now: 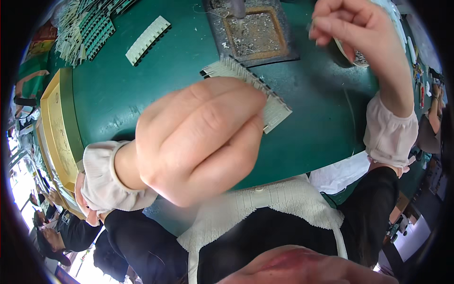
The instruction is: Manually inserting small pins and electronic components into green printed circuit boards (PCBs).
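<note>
Close to the camera, my left hand is closed with its fingers pinched together. It grips a pale strip-shaped panel with a row of small dark parts and pins along its edge; my fingers cover the middle of the panel. Farther right and higher up, my right hand is raised with curled fingers, thumb against the fingertips. Whatever sits in that pinch is too small to make out. Just below these fingers stands a small round container with greyish contents, partly hidden by the hand.
A dark stand with a square, debris-filled tray lies at the far middle. Another pale strip panel rests left of it. Green strips with pale wires are heaped far left. A gold box borders the left; white plastic hangs by the near edge.
</note>
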Action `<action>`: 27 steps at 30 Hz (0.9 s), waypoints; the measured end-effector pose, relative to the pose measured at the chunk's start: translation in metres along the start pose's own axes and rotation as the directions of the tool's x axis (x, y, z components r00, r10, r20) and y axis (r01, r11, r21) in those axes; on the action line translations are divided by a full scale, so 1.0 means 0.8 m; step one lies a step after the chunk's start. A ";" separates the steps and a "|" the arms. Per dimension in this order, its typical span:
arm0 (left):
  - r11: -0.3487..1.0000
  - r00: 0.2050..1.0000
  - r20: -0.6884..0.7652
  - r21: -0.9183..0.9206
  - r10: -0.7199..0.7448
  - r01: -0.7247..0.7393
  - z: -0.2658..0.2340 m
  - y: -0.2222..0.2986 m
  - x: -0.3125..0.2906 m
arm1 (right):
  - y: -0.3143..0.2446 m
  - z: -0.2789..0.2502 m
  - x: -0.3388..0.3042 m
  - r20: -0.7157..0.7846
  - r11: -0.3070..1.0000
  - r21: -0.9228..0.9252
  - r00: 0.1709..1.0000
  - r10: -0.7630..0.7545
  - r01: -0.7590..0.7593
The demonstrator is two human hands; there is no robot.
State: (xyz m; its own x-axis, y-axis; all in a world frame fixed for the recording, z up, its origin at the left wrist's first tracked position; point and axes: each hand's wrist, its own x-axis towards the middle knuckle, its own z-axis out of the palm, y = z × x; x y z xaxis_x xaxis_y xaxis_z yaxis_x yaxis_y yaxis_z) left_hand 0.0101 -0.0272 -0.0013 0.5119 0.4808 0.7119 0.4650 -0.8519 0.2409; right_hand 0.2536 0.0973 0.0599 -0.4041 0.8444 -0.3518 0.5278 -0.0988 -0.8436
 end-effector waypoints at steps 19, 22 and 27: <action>0.993 0.994 -0.080 0.097 0.077 -0.069 0.011 -0.002 -0.005 | 0.034 0.052 -0.018 0.340 0.933 0.154 0.869 -0.359 0.325; 0.990 0.994 -0.075 0.123 0.075 -0.066 0.010 -0.001 -0.004 | 0.036 0.052 -0.016 0.331 0.929 0.170 0.869 -0.368 0.329; 0.989 0.990 -0.121 0.137 0.074 -0.058 0.015 -0.002 -0.004 | 0.037 0.051 -0.016 0.337 0.911 0.183 0.846 -0.412 0.370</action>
State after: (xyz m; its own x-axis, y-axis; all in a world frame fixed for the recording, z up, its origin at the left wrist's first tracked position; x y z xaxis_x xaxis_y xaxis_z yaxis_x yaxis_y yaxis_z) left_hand 0.0167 -0.0247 -0.0118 0.4543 0.3875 0.8022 0.5291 -0.8418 0.1070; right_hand 0.2436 0.0621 0.0229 -0.8117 0.5776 -0.0869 0.1939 0.1261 -0.9729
